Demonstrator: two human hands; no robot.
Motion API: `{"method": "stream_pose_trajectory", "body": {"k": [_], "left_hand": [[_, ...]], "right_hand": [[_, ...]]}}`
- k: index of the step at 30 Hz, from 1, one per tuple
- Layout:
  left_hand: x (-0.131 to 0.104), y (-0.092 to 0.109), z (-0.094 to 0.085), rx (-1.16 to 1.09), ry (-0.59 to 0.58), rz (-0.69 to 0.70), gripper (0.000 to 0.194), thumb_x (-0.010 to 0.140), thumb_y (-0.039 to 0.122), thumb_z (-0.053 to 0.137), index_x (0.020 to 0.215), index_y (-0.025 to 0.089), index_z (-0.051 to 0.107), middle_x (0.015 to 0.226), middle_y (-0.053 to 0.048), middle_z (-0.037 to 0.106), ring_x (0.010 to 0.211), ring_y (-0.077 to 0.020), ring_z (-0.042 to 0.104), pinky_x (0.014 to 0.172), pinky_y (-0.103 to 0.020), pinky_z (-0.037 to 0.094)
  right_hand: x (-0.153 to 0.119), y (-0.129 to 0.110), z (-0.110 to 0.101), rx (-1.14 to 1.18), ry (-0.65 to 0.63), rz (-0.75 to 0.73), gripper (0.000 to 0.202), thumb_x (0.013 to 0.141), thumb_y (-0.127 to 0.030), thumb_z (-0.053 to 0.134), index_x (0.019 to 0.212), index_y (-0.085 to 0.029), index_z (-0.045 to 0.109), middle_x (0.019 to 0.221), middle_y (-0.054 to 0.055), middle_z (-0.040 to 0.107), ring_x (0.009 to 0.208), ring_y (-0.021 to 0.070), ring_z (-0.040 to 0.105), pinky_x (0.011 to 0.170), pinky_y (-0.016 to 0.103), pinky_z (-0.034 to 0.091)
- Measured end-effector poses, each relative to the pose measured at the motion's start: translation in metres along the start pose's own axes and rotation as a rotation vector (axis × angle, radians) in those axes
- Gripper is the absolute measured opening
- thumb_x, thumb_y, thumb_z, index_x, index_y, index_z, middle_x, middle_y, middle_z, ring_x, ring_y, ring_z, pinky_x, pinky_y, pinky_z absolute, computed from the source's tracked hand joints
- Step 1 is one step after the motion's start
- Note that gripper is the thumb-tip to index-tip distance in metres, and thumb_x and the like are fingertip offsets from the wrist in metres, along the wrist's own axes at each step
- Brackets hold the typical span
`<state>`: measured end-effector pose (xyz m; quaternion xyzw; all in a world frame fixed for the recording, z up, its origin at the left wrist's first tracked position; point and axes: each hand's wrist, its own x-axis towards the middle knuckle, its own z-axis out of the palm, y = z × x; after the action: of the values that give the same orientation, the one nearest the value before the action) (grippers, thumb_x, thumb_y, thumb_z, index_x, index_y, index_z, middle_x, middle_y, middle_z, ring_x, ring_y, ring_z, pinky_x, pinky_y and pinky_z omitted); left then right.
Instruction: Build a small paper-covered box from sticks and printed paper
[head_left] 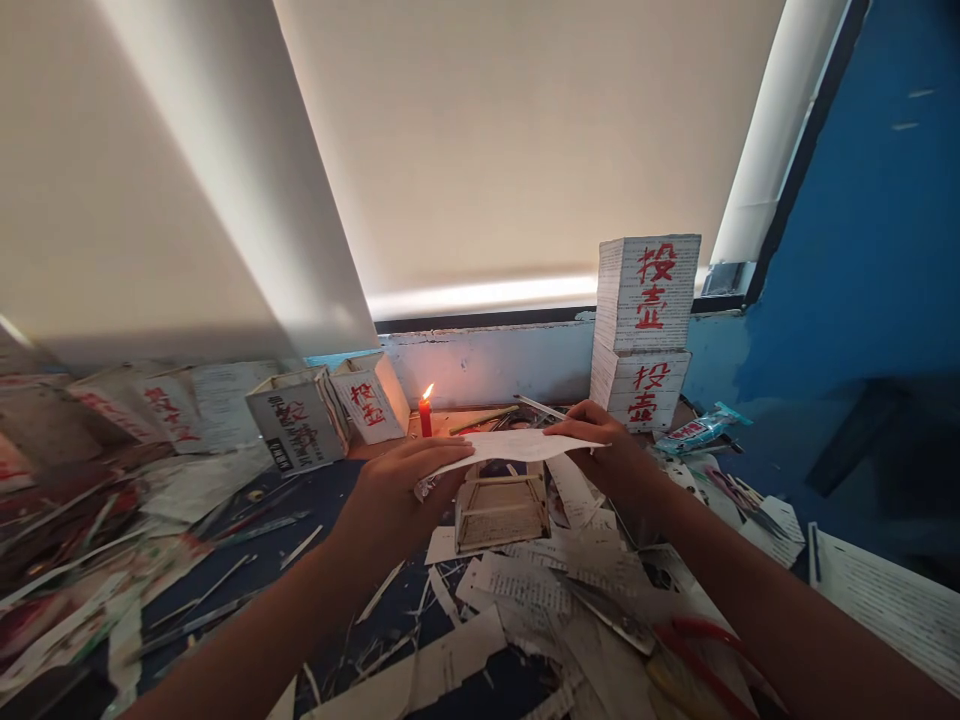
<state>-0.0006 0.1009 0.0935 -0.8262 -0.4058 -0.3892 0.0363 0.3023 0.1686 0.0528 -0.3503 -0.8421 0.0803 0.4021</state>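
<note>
1. Over the bench point(321, 503), in the head view: holding up a white paper sheet point(529, 446), nearly level and slightly bowed.
2. Gripping its left end with the left hand point(401, 485), grip closed on the edge; gripping its right end likewise with the right hand point(611, 455).
3. Beneath the sheet: a paper panel framed with thin sticks point(502, 522), resting among cut paper scraps point(517, 590).
4. Just beyond the left hand: a lit red candle point(426, 418), upright.
5. Beyond the right hand: two stacked paper boxes point(619, 295) with red characters.
6. Lower right: red-handled scissors point(694, 628).

It's open above the paper point(517, 446), lit candle point(426, 418) beyond.
</note>
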Motion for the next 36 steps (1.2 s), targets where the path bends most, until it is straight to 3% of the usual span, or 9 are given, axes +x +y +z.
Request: {"method": "stream_pose_trajectory", "body": {"k": [5,7,10,16,22,25,28,32,36], "left_hand": [[0.017,0.018,-0.015,-0.020,-0.047,-0.087,0.022,0.100,0.037,0.059,0.100,0.027,0.079,0.101,-0.002,0.082,0.085,-0.0193,0.076,0.078,-0.030,0.058],[0.023,0.023,-0.022,-0.023,-0.058,-0.117,0.026,0.100,0.039,0.059,0.087,0.025,0.077,0.083,0.000,0.079,0.069,-0.0167,0.071,0.064,-0.027,0.054],[0.031,0.026,-0.034,-0.041,-0.075,-0.184,0.039,0.097,0.046,0.061,0.065,0.023,0.065,0.056,0.003,0.063,0.049,-0.0136,0.056,0.046,-0.026,0.041],[0.045,0.033,-0.059,-0.146,-0.108,-0.347,0.050,0.089,0.056,0.066,0.054,0.024,0.051,0.045,0.005,0.043,0.041,-0.0122,0.040,0.039,-0.026,0.029],[0.055,0.028,-0.078,-0.166,-0.167,-0.368,0.048,0.086,0.055,0.069,0.054,0.022,0.055,0.048,0.004,0.043,0.045,-0.0117,0.037,0.042,-0.025,0.028],[0.058,0.021,-0.079,-0.190,-0.222,-0.408,0.046,0.084,0.054,0.070,0.054,0.023,0.055,0.048,0.004,0.043,0.045,-0.0123,0.039,0.043,-0.025,0.029],[0.056,0.015,-0.073,-0.216,-0.295,-0.430,0.043,0.083,0.052,0.071,0.055,0.022,0.057,0.051,0.003,0.047,0.047,-0.0129,0.043,0.045,-0.026,0.033],[0.046,0.009,-0.060,-0.219,-0.327,-0.448,0.044,0.086,0.052,0.068,0.056,0.021,0.057,0.050,0.005,0.045,0.047,-0.0120,0.042,0.046,-0.024,0.031],[0.036,0.008,-0.053,-0.230,-0.355,-0.473,0.044,0.090,0.056,0.065,0.066,0.020,0.064,0.055,0.003,0.050,0.051,-0.0124,0.045,0.049,-0.024,0.034]], "right_hand": [[0.003,-0.007,-0.001,0.000,0.058,0.033,0.034,0.106,-0.041,0.050,0.112,-0.022,0.078,0.102,0.009,0.060,0.087,0.0213,0.061,0.079,0.035,0.052],[0.004,-0.011,-0.004,0.003,0.061,0.051,0.039,0.106,-0.044,0.050,0.095,-0.019,0.077,0.102,0.010,0.061,0.082,0.0200,0.062,0.074,0.034,0.051],[0.005,-0.019,-0.013,0.014,0.066,0.068,0.046,0.104,-0.049,0.053,0.073,-0.018,0.070,0.099,0.010,0.063,0.080,0.0203,0.062,0.072,0.033,0.052],[0.007,-0.046,-0.039,0.108,0.011,0.104,0.036,0.102,-0.049,0.057,0.096,-0.022,0.079,0.112,0.010,0.070,0.087,0.0212,0.068,0.073,0.033,0.055],[0.007,-0.074,-0.053,0.393,-0.175,0.139,0.030,0.103,-0.045,0.057,0.107,-0.027,0.080,0.112,0.006,0.075,0.099,0.0210,0.073,0.077,0.031,0.061],[0.007,-0.077,-0.050,0.530,-0.275,0.161,0.027,0.104,-0.042,0.057,0.114,-0.030,0.079,0.123,0.004,0.075,0.109,0.0221,0.072,0.088,0.036,0.062],[0.008,-0.072,-0.045,0.524,-0.318,0.182,0.026,0.103,-0.039,0.058,0.115,-0.030,0.079,0.125,0.004,0.075,0.112,0.0237,0.071,0.097,0.042,0.059],[0.009,-0.063,-0.038,0.446,-0.342,0.203,0.023,0.101,-0.034,0.061,0.112,-0.029,0.080,0.118,0.005,0.076,0.111,0.0247,0.071,0.096,0.040,0.058],[0.007,-0.057,-0.036,0.397,-0.345,0.229,0.027,0.102,-0.041,0.059,0.112,-0.028,0.079,0.127,0.008,0.071,0.110,0.0245,0.070,0.089,0.036,0.060]]}}
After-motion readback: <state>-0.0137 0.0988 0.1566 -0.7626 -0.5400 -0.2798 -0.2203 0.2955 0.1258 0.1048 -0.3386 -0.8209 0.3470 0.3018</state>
